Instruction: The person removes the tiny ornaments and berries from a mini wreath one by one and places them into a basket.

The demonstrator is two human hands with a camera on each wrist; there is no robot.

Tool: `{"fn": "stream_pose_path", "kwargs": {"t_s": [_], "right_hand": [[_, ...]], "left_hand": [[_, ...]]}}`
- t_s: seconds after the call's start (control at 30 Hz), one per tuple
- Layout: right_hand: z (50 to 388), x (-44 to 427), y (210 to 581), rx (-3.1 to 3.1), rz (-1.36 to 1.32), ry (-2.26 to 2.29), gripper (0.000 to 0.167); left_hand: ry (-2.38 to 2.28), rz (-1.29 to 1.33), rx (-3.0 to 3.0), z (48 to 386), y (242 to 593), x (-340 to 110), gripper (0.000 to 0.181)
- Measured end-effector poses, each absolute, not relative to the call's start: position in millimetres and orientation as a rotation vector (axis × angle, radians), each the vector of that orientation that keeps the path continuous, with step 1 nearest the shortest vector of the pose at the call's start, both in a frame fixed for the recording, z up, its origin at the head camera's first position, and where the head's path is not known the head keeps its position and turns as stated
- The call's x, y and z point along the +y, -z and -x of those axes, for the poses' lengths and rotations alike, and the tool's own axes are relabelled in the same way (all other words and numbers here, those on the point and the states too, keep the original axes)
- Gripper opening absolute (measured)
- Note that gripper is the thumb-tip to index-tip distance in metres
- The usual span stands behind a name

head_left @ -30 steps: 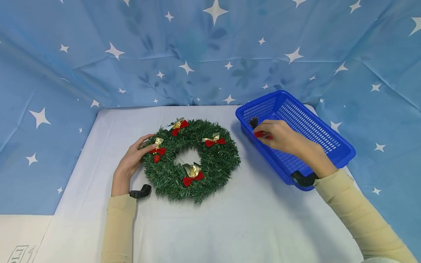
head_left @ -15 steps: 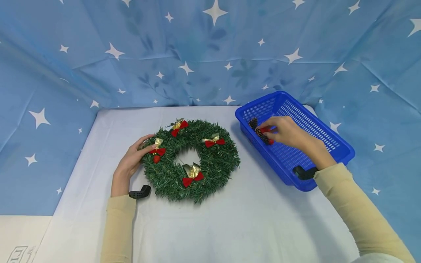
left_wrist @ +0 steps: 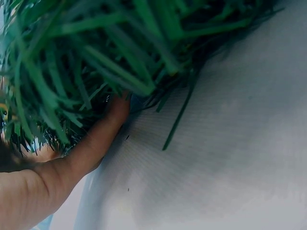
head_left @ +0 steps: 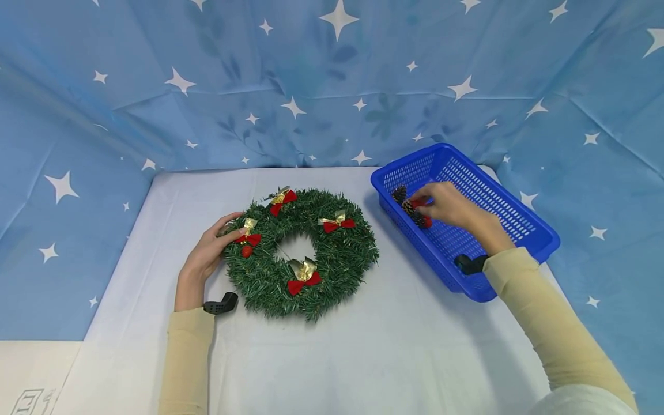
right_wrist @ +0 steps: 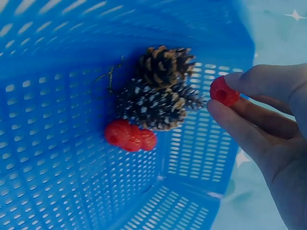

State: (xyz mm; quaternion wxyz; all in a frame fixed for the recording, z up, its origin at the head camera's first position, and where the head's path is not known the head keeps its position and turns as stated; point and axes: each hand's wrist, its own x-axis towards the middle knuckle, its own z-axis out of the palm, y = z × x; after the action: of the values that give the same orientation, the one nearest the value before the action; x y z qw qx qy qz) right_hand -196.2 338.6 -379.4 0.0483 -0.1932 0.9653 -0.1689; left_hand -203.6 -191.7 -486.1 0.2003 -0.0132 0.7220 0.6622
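Note:
A green wreath (head_left: 332, 288) lies flat, dressed with several gold-and-red bows (head_left: 305, 276) and one red berry (head_left: 246, 251) at its left side. My left hand (head_left: 207, 251) grips its left edge, thumb on top by a bow; in the left wrist view, one finger (left_wrist: 98, 139) reaches in under the green needles. Over the blue basket (head_left: 510, 199), my right hand (head_left: 448, 204) pinches a small red raspberry-like berry (right_wrist: 224, 91) between thumb and fingertips. Below it in the basket sit pinecones (right_wrist: 151, 103), some white-tipped, beside a clump of red berries (right_wrist: 129, 135).
The basket stands slanted at the right of the white-covered table (head_left: 363, 357), its near wall rising between the pinecones and the wreath. A thin gold cord (right_wrist: 110, 79) lies in the basket. Blue star-patterned cloth (head_left: 311, 75) hangs behind and at both sides.
My right hand has drawn back slightly and up from the basket's left side, uncovering more pinecones and the red berries below. My left hand and the wreath have stayed still.

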Motion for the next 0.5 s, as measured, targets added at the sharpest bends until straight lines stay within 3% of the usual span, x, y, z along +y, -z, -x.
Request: {"fn": "stream_pose_path", "kwargs": {"t_s": [0.5], "right_hand": [[211.8, 347.8, 398.3, 2.902, 0.501, 0.443, 0.024]], "left_hand": [[-1.848, 0.03, 2.021, 203.4, 484.9, -191.7, 0.072]]}}
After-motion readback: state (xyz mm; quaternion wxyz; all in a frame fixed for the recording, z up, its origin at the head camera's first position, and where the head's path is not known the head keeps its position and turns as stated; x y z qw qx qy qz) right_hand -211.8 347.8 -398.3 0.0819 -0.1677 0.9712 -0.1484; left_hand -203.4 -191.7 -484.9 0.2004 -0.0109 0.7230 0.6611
